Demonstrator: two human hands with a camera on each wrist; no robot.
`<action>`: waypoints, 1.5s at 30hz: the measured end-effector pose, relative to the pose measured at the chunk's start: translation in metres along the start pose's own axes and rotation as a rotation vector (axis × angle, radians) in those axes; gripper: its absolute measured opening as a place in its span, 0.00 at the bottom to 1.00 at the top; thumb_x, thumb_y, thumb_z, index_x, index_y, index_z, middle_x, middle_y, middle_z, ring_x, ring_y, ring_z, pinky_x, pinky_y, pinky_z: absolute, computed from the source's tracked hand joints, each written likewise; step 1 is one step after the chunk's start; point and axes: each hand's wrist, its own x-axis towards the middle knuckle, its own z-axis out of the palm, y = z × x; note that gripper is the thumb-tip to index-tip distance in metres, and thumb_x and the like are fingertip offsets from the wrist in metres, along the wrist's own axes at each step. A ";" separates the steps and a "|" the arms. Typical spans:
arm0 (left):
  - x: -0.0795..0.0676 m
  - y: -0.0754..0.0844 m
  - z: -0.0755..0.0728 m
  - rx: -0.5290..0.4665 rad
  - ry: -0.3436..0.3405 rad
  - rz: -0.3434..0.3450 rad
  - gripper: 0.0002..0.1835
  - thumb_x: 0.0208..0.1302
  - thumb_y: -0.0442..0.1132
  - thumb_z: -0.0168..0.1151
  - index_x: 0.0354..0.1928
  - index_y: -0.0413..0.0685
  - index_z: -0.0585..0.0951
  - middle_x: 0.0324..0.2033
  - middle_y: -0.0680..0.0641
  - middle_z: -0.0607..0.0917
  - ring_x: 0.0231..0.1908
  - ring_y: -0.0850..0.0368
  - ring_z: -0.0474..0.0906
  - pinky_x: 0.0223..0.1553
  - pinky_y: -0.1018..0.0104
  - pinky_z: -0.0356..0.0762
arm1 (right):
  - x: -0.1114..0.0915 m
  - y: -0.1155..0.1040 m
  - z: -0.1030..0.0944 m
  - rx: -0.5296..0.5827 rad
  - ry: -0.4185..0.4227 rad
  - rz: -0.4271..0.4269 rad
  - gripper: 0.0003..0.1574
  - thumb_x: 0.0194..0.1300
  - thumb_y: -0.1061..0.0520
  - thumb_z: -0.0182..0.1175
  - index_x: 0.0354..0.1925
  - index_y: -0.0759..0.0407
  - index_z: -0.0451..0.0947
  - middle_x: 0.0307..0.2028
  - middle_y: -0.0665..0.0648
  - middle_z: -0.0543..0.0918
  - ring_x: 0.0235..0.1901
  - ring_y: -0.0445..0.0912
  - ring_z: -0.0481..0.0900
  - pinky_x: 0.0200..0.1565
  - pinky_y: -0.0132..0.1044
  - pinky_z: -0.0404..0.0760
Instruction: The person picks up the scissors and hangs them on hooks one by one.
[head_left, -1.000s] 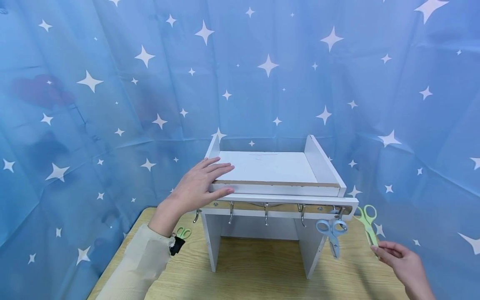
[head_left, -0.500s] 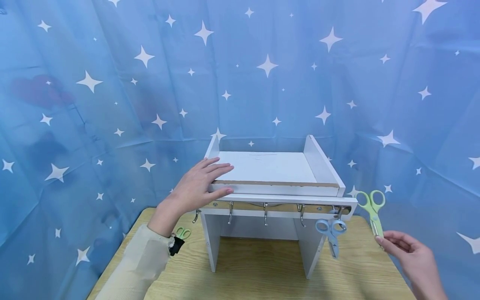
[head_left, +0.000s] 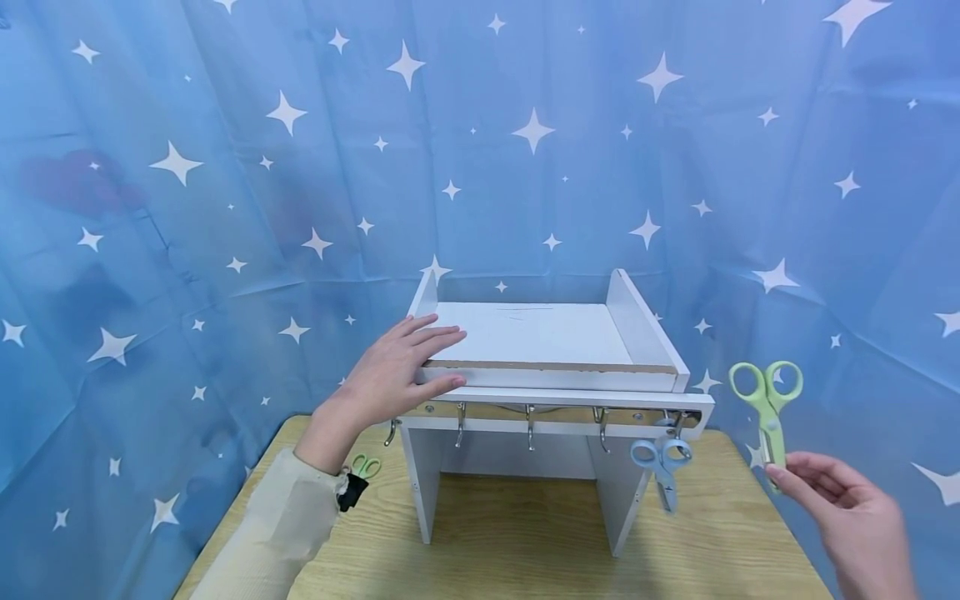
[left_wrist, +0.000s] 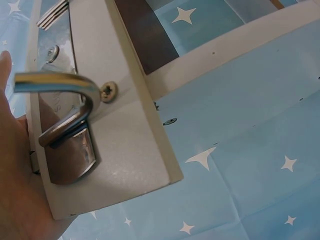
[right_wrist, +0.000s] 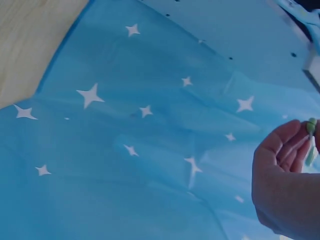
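Observation:
My right hand (head_left: 855,517) pinches a pair of green scissors (head_left: 768,408) by the blade end, handles pointing up, to the right of the white shelf unit. In the right wrist view only a bit of the green scissors (right_wrist: 311,126) shows between the fingertips. My left hand (head_left: 386,371) rests on the left front corner of the white shelf (head_left: 551,381), fingers spread. A row of metal hooks (head_left: 530,427) runs along the shelf's front rail. Blue scissors (head_left: 663,471) hang from the rightmost hook. The left wrist view shows a metal hook (left_wrist: 60,82) close up beside the left hand.
Another pair of green scissors (head_left: 366,467) is partly hidden behind my left sleeve, at the left of the shelf. The unit stands on a wooden table (head_left: 517,525). A blue star-patterned curtain (head_left: 480,150) surrounds the table at the back and sides.
My right hand has moved right and slightly up with the green scissors, farther from the shelf and its hooks. The left hand has stayed on the shelf corner.

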 end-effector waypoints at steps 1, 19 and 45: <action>0.000 0.000 0.000 0.001 0.000 0.001 0.35 0.67 0.62 0.58 0.73 0.61 0.68 0.71 0.52 0.73 0.76 0.49 0.57 0.78 0.47 0.53 | -0.001 -0.001 0.000 -0.009 0.003 -0.010 0.09 0.62 0.57 0.70 0.41 0.46 0.84 0.27 0.35 0.84 0.27 0.31 0.83 0.30 0.17 0.79; 0.000 -0.001 0.000 -0.004 0.003 0.004 0.35 0.67 0.62 0.58 0.73 0.61 0.68 0.70 0.52 0.73 0.76 0.49 0.57 0.78 0.47 0.53 | -0.030 -0.021 0.005 -0.123 -0.052 -0.128 0.09 0.64 0.61 0.68 0.42 0.51 0.82 0.28 0.35 0.85 0.29 0.29 0.84 0.30 0.20 0.80; 0.001 -0.001 0.001 0.000 0.012 0.012 0.35 0.67 0.62 0.58 0.73 0.61 0.69 0.70 0.52 0.73 0.76 0.49 0.58 0.78 0.49 0.54 | -0.055 -0.001 0.045 -0.176 -0.322 -0.109 0.08 0.62 0.64 0.68 0.40 0.66 0.81 0.28 0.46 0.84 0.27 0.43 0.83 0.30 0.31 0.83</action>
